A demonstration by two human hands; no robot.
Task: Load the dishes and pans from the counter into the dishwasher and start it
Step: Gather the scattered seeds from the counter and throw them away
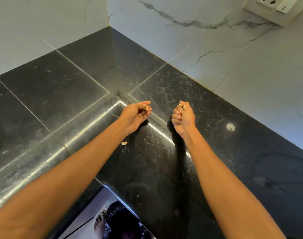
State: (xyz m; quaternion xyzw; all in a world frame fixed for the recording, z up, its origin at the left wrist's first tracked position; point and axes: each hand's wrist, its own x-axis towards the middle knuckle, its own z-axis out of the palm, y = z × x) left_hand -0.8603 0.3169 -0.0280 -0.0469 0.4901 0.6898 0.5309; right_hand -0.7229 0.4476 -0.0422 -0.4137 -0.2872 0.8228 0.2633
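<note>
One pale shell [124, 143] on black counter [52, 83]

A home kitchen, by the look of it; a polished black stone countertop [78, 87] turns an L-shaped corner, laid in jointed slabs and smeared; white marble-veined wall tiles [181, 40] rise from its back edge as a splashback; a white wall socket with a switch [274, 6] sits above; below the front edge, a bare foot [99, 223] stands on pale floor.
</note>
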